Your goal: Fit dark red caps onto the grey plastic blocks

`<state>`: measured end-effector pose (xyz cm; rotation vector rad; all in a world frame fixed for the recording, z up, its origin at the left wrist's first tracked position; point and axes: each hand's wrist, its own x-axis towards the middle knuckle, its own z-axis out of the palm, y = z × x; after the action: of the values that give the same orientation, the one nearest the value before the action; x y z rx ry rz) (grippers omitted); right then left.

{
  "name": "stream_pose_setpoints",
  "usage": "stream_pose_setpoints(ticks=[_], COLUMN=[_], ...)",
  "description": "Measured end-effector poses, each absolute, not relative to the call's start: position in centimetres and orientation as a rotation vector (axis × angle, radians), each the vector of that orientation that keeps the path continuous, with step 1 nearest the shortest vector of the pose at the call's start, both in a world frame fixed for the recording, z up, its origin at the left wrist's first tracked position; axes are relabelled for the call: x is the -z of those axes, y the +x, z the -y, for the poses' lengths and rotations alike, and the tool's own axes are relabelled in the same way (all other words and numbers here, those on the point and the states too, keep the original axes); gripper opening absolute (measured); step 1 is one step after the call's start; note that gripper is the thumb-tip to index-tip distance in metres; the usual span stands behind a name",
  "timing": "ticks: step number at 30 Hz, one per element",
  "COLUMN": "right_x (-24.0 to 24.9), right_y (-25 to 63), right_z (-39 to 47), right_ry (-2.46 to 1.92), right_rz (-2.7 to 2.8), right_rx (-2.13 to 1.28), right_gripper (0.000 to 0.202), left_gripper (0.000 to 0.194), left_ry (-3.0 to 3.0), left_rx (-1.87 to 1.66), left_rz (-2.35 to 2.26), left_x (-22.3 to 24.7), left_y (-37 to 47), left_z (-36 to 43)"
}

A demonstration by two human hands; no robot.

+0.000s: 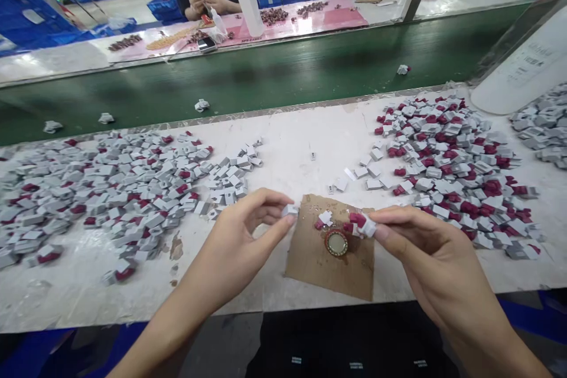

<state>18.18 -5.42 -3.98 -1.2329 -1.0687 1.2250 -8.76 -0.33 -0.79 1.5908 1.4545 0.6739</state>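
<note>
My left hand [252,230] pinches a small grey plastic block [290,211] between thumb and fingertips, by the left edge of a brown cardboard piece [305,266]. Over the cardboard's right side, my right hand [425,254] grips a grey-and-maroon plastic part [365,225] in its fingertips. A bottle cap [336,243] lies on the cardboard, its inside facing up, with wet spots around it. Just behind the cap sits another grey-and-maroon part [324,220]. The two held pieces are apart from each other.
Heaps of grey and maroon parts lie left [146,189] and right [452,159]. A white bottle [522,65] leans at the right. Beyond is a green conveyor belt [266,85] carrying a few parts. People work at the far table [88,65].
</note>
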Motion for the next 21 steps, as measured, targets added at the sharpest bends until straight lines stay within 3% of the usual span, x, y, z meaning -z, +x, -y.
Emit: stream_pose_setpoints(ticks=[6, 21], right_x=[4.0, 3.5], right_y=[17.1, 17.7], right_z=[4.0, 2.7], right_ry=[-1.092, -1.110], right_rz=[0.881, 1.232], right_rx=[-1.325, -1.200], right_gripper=[0.015, 0.017], left_gripper=[0.026, 0.011], left_ry=[1.108, 1.247], left_rx=[-0.794, -0.801], left_rz=[-0.974, -0.944], left_x=[0.3, 1.0], left_y=[-4.2, -3.4], left_z=[-0.2, -1.0])
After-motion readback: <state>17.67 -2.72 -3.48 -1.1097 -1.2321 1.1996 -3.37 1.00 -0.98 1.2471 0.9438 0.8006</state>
